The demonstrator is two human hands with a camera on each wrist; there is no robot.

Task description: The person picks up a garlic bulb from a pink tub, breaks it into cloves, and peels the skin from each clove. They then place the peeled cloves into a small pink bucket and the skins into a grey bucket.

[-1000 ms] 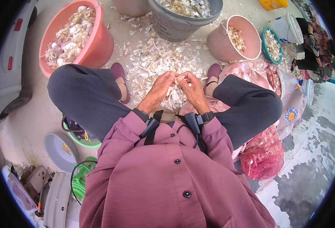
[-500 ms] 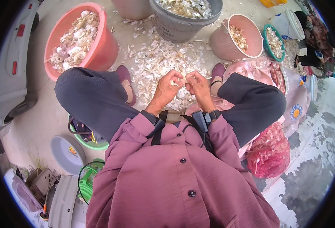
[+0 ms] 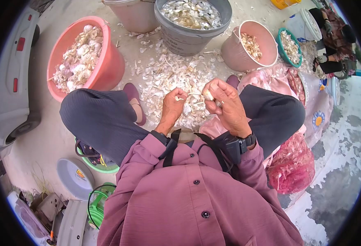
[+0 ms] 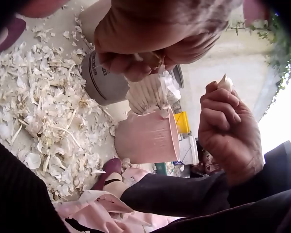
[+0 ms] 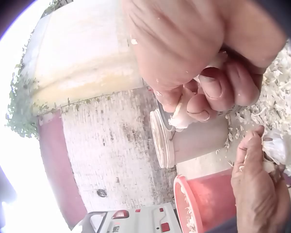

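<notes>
In the head view the left hand (image 3: 172, 109) is over the peel-covered ground, fingers curled. The left wrist view shows it gripping a papery white piece of garlic (image 4: 153, 92) that hangs below its fingers. The right hand (image 3: 228, 107), raised nearer the right knee, pinches a pale garlic clove (image 3: 208, 95); the clove's pointed tip stands up past the fingertips in the left wrist view (image 4: 225, 83). More pale pieces show inside the right hand's curled fingers in the right wrist view. The two hands are apart.
A pink tub (image 3: 114, 61) of garlic bulbs stands at left. Ahead are a grey bucket (image 3: 184, 41) with pieces in liquid and a pink bucket (image 3: 233, 51) of cloves. Loose peels (image 3: 156, 78) cover the ground between the feet. Red netting (image 3: 291, 168) lies at right.
The hands were together at the fingertips and have separated. The right hand has moved right and turned, with a clove in its fingers; the left has drawn slightly down and left.
</notes>
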